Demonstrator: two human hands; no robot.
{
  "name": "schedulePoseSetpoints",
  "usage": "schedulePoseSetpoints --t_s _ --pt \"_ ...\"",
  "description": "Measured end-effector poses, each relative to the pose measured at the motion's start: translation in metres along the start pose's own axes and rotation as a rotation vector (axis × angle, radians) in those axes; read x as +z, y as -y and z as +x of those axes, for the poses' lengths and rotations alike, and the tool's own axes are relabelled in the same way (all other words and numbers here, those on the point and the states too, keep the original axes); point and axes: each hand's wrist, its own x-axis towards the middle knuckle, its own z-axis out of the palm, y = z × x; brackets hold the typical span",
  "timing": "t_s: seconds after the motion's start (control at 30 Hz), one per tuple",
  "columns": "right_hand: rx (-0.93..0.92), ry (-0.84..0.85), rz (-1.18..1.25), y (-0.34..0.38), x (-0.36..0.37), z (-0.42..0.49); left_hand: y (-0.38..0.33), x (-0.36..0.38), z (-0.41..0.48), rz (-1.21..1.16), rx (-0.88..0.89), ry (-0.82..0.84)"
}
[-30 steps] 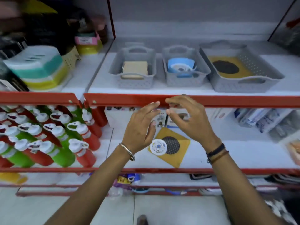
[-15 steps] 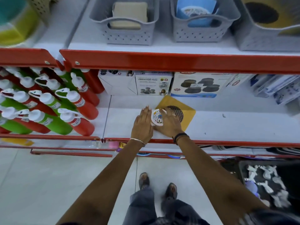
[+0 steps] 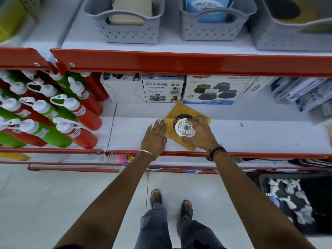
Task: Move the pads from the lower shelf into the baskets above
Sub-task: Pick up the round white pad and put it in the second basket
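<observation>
While my left hand [image 3: 156, 136] is lying flat near the shelf's front edge, my right hand [image 3: 198, 133] is pinching the round flowery pad [image 3: 184, 127]; a loose pinch might be dropping it.

1. Your right hand [image 3: 199, 133] covers the near right part of the round floral pad [image 3: 185, 127], so you cannot see how your fingers grip it.
2. That pad and hand hide much of the yellow pad [image 3: 181, 110] and its dark disc.
3. The three grey baskets [image 3: 129, 31] are cut off by the top edge; their contents show only partly.
4. The small print on the vibration pads box [image 3: 162, 89] is too small to read.
</observation>
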Motion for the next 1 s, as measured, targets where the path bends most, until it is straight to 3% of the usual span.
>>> schedulePoseSetpoints --t_s 0.3,0.5,0.7,0.83,1.0 --pt "-0.327 -0.099 0.062 0.048 -0.127 -0.074 -0.089 -0.106 -0.042 -0.11 0.244 -0.501" --pt "-0.613 -0.145 0.041 0.087 -0.209 -0.101 -0.13 -0.193 -0.035 -0.048 0.364 -0.682" --pt "-0.63 -0.293 -0.027 0.12 -0.267 -0.069 -0.14 -0.267 -0.003 0.051 0.341 -0.725" --pt "-0.535 -0.398 -0.128 0.141 -0.291 -0.026 -0.136 -0.3 0.028 0.078 0.306 -0.693" --pt "-0.344 -0.329 -0.181 0.159 -0.298 0.03 -0.133 -0.324 0.072 0.088 0.241 -0.579"
